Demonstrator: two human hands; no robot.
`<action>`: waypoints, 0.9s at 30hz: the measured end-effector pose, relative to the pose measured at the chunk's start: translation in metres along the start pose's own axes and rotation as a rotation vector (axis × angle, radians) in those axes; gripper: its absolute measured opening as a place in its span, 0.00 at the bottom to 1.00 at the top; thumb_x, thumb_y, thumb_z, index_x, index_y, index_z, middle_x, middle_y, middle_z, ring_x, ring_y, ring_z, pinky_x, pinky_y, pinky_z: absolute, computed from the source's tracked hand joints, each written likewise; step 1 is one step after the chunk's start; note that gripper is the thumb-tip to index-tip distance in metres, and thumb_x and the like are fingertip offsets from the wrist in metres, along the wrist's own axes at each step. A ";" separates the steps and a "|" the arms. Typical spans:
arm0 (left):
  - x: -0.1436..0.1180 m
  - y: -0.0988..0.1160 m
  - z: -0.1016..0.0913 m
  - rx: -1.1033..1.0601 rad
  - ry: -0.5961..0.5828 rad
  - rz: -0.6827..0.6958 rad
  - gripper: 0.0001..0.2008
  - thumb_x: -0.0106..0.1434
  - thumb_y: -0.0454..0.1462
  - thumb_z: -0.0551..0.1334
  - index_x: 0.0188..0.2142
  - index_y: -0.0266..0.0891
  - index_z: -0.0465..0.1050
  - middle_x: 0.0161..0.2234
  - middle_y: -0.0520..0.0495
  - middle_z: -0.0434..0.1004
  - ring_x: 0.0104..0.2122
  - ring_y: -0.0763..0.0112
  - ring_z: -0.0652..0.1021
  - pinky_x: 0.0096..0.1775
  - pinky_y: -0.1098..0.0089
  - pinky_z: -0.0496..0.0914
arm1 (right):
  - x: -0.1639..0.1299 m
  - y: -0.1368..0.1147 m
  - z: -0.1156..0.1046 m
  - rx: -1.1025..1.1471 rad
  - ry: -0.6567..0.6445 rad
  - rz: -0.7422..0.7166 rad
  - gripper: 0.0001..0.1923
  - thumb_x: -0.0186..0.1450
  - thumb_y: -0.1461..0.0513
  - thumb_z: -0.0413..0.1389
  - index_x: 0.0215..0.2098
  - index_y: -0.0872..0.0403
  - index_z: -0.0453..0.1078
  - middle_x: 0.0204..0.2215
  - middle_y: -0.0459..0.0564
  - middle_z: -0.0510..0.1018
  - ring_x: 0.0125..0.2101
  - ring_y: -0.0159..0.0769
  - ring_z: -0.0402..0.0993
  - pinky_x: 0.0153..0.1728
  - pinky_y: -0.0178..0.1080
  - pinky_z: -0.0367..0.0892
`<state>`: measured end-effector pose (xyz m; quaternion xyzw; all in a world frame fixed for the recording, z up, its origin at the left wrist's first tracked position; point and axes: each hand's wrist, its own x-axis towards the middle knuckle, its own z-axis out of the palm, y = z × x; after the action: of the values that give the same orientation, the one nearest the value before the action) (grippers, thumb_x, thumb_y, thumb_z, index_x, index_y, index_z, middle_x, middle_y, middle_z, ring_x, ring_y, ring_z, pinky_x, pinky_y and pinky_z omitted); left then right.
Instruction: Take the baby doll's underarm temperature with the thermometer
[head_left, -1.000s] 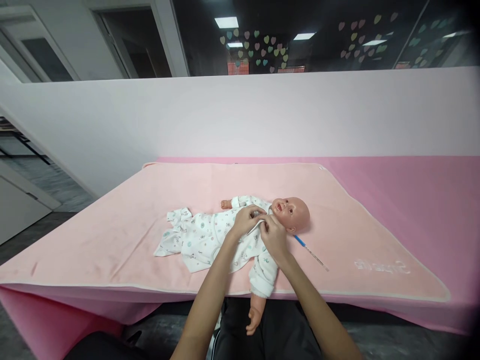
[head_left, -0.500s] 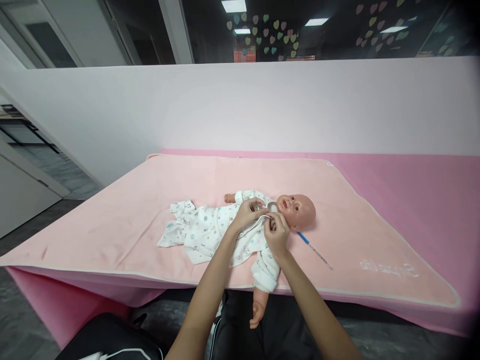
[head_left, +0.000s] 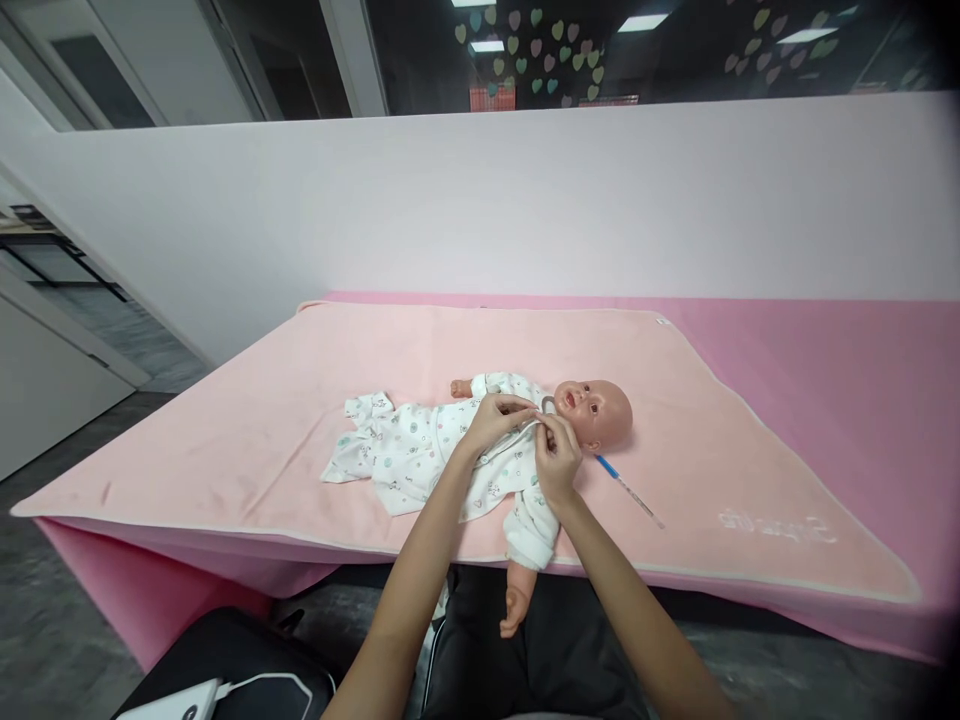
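Note:
A baby doll (head_left: 611, 410) lies on its back, head to the right, dressed in a white patterned romper (head_left: 409, 440). My left hand (head_left: 501, 418) pinches the romper's front edge just below the neck. Right beside it, my right hand (head_left: 557, 452) is closed on the same edge near the collar. The fingertips of both hands almost meet, and whatever fastening lies between them is too small to make out. One doll arm (head_left: 517, 598) hangs over the table's near edge. By the doll's head lies a thermometer (head_left: 628, 488) with a blue end.
A peach blanket (head_left: 247, 400) with a white border covers much of the pink tabletop (head_left: 840, 400). Behind it rises a white wall (head_left: 525, 210). At lower left, a white device (head_left: 176, 703) with a cable rests on a black seat (head_left: 240, 650).
My fingertips have come closer together at the collar, rising slightly along the romper's edge. The whole view has shifted a little; the doll and thermometer lie as before.

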<state>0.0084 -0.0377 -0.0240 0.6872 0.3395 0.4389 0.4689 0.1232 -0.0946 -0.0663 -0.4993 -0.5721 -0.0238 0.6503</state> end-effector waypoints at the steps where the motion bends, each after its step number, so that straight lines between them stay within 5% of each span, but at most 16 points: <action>1: 0.000 0.001 0.000 -0.023 -0.013 -0.007 0.13 0.53 0.43 0.66 0.32 0.35 0.78 0.28 0.46 0.78 0.26 0.73 0.72 0.29 0.73 0.64 | 0.000 0.000 0.000 -0.004 0.001 0.006 0.13 0.66 0.61 0.46 0.38 0.53 0.72 0.34 0.53 0.77 0.36 0.37 0.74 0.37 0.42 0.72; 10: -0.001 0.006 -0.002 -0.068 -0.049 -0.063 0.15 0.51 0.44 0.67 0.32 0.34 0.79 0.24 0.47 0.75 0.21 0.77 0.67 0.24 0.74 0.60 | -0.001 0.005 0.003 0.001 -0.002 0.024 0.12 0.66 0.60 0.47 0.40 0.54 0.71 0.38 0.55 0.77 0.37 0.37 0.74 0.35 0.40 0.72; 18: -0.003 0.008 -0.009 0.075 -0.162 -0.011 0.19 0.49 0.43 0.69 0.39 0.35 0.77 0.25 0.50 0.73 0.19 0.80 0.63 0.22 0.75 0.56 | -0.001 0.005 0.000 0.000 0.009 0.069 0.11 0.66 0.60 0.49 0.39 0.55 0.71 0.31 0.51 0.78 0.24 0.31 0.70 0.29 0.35 0.69; 27: -0.002 0.002 -0.006 0.174 -0.130 0.041 0.15 0.60 0.44 0.60 0.38 0.35 0.77 0.33 0.45 0.78 0.34 0.67 0.74 0.37 0.71 0.66 | -0.001 0.007 0.003 -0.008 0.059 0.034 0.09 0.65 0.60 0.50 0.36 0.55 0.71 0.26 0.48 0.76 0.22 0.28 0.68 0.27 0.33 0.67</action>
<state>0.0017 -0.0382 -0.0216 0.7592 0.3311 0.3715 0.4195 0.1244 -0.0898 -0.0719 -0.5107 -0.5439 -0.0298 0.6652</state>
